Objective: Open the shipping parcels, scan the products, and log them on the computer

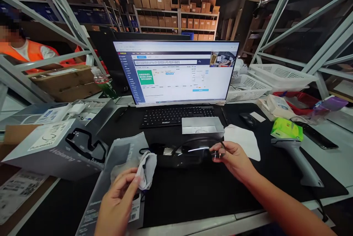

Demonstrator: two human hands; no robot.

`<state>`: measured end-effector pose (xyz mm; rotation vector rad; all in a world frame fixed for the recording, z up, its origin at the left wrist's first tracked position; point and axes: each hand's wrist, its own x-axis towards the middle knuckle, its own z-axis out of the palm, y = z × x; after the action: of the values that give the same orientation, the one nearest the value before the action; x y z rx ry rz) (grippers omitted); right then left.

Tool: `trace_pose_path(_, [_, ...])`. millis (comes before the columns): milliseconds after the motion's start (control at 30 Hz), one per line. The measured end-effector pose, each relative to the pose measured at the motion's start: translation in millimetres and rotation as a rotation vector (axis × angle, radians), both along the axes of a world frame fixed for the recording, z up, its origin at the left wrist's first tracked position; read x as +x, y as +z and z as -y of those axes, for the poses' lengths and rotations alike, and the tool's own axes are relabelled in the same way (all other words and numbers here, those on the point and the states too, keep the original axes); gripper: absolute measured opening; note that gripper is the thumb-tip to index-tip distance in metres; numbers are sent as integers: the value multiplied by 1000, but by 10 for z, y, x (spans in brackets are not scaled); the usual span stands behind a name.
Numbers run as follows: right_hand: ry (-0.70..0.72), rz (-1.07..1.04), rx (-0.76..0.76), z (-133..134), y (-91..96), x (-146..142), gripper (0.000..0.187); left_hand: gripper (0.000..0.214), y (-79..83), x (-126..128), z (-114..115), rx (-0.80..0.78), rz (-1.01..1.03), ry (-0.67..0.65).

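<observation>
My right hand (230,158) pinches the temple end of a pair of black glasses (182,151) that lie on the black desk mat (198,192), lenses toward my left. My left hand (118,199) is closed on a crumpled grey-white cloth (146,168), held just left of the glasses. Under that hand lies a flat grey pouch (121,155). A small open grey tray (202,125) sits just behind the glasses, in front of the keyboard (176,115).
A monitor (176,70) shows a web form. A printed glasses box (55,147) stands at left. A mouse (247,119), a white paper (242,138), a handheld scanner (296,155) with a green box (286,128) and white baskets (278,76) lie right. A person in an orange vest (30,52) sits far left.
</observation>
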<state>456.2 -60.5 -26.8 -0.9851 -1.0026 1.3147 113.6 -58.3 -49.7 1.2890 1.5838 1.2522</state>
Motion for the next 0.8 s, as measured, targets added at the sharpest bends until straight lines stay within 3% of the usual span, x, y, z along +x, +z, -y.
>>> trace_pose_path(133, [195, 69, 22, 1, 43, -410, 35, 53, -11, 85, 96, 53, -50, -1])
trace_pose_path(233, [116, 194, 117, -10, -15, -672, 32, 55, -46, 116, 132, 83, -105, -11])
trace_pose_path(367, [37, 441, 343, 41, -40, -807, 18, 48, -117, 92, 200, 142, -134, -24])
trace_pose_path(533, [147, 745, 654, 180, 65, -844, 18, 29, -164, 18, 269, 316, -196, 34])
trace_pose_path(600, [115, 766, 651, 211, 68, -919, 17, 23, -167, 24, 288, 422, -259, -21])
trace_pose_path(733, [-15, 666, 400, 222, -50, -1172, 18, 18, -154, 85, 341, 591, -340, -94])
trace_pose_path(800, [-30, 660, 367, 217, -117, -1281, 23, 15, -153, 80, 363, 641, -371, -81])
